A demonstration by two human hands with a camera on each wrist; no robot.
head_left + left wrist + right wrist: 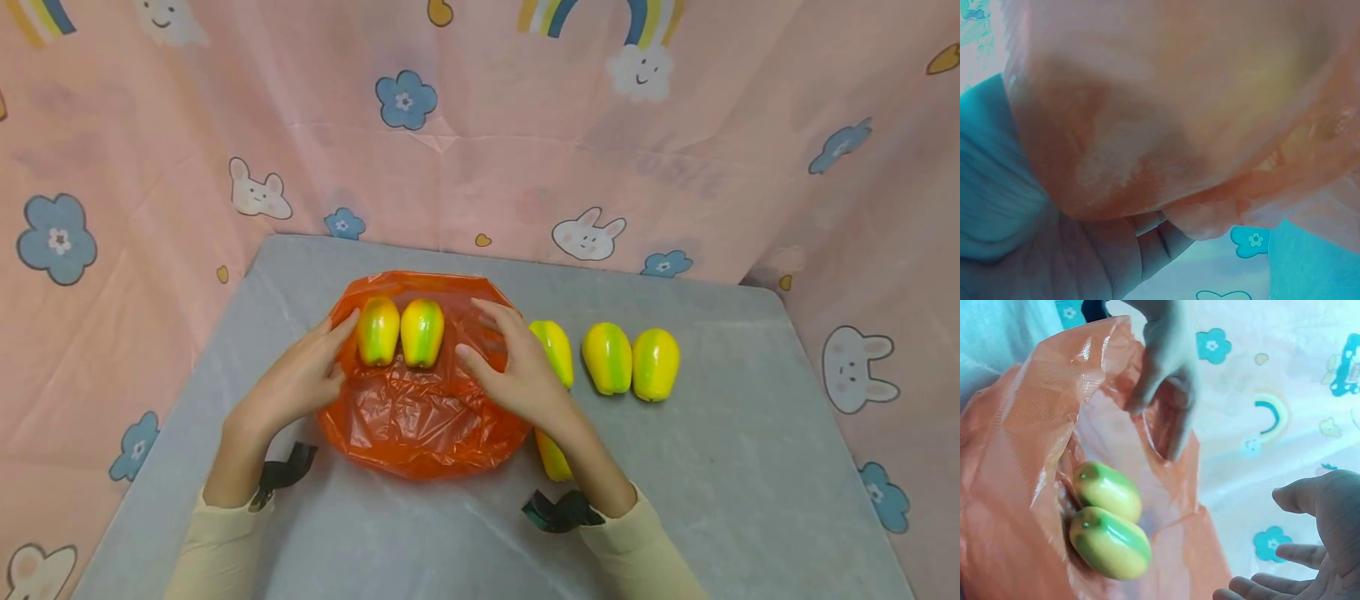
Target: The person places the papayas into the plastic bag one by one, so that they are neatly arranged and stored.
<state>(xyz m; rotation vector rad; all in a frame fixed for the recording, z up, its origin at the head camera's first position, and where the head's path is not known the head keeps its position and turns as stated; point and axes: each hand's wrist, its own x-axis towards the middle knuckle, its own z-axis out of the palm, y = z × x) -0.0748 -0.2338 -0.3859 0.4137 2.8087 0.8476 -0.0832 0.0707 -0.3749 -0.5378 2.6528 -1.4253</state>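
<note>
In the head view an orange plastic bag (420, 433) lies spread with its mouth open. Two glossy yellow fruits with green streaks, papaya-like, rest side by side in it: the left fruit (378, 332) and the right fruit (422, 333). My left hand (303, 375) touches the bag's left rim, thumb and fingers spread apart; plastic covers part of its palm (1035, 250) in the left wrist view. My right hand (517, 367) hovers at the bag's right side, fingers spread and holding nothing. In the right wrist view this hand (1329, 544) stands apart from the bag.
Right of the bag are more such fruits: one partly behind my right hand (557, 350), a pair (607, 358) beside it, and one below my wrist (553, 458). They lie on a grey table (750, 467). A pink patterned curtain (480, 167) surrounds the table's back and sides.
</note>
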